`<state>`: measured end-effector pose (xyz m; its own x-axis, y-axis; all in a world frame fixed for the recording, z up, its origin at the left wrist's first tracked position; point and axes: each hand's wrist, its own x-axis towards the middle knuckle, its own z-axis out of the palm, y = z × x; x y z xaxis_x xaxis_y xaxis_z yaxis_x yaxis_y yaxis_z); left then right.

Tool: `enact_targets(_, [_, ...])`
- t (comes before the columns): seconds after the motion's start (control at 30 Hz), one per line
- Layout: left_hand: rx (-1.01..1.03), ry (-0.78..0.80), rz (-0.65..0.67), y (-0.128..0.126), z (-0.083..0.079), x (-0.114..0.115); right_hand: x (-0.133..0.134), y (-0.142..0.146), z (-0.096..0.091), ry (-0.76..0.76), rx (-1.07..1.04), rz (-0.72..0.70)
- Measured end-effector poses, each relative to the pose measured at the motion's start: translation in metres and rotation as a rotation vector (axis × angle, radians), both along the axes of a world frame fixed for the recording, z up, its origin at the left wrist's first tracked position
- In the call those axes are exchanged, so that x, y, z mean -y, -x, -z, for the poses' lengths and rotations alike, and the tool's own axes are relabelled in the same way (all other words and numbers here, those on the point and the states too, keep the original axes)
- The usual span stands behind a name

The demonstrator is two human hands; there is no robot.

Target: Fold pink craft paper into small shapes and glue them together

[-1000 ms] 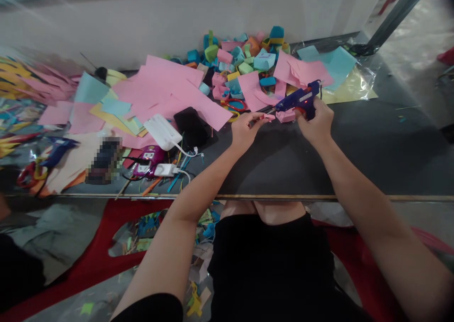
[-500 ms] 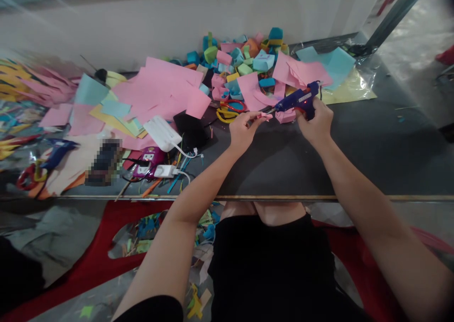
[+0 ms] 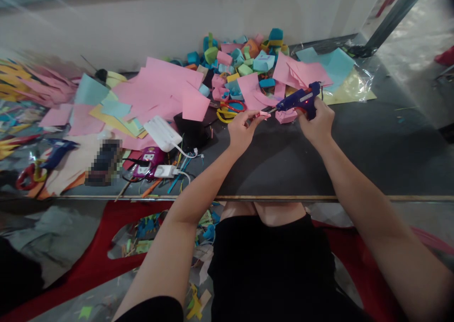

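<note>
My right hand [image 3: 317, 118] is closed round the handle of a blue glue gun [image 3: 298, 99] with a small red light on its body. The gun's nozzle points left, close to a small piece of pink paper [image 3: 264, 116]. That paper is pinched between the thumb and fingers of my left hand [image 3: 243, 127]. Whether nozzle and paper touch, I cannot tell. A folded pink paper shape [image 3: 285, 116] lies on the dark table [image 3: 283, 166] just under the gun. Scissors with red and yellow handles [image 3: 229, 111] rest behind my left hand.
Small folded paper shapes [image 3: 244, 59] in several colours are heaped along the wall. Pink sheets [image 3: 159, 90] spread to the left. Nearer lie a white power bank [image 3: 163, 133], a purple socket block [image 3: 151, 159] and a second blue glue gun [image 3: 58, 152]. Paper scraps [image 3: 196, 303] litter the floor.
The pink paper and my left hand have shifted very slightly left, and the paper is tilted a little differently. The glue gun has barely moved.
</note>
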<state>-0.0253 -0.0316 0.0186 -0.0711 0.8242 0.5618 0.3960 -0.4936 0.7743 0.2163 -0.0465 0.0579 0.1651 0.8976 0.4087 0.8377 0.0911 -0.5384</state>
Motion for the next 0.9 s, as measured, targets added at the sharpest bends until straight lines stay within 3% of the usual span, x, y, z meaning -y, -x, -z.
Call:
enact_targets(0.67, [0.042, -0.040, -0.024, 0.002, -0.001, -0.001, 0.002, 0.000, -0.002, -0.017, 0.006, 0.014])
enact_targets(0.9, [0.053, -0.049, -0.021, 0.002, -0.002, -0.002, -0.005, -0.012, -0.003, -0.042, -0.076, 0.147])
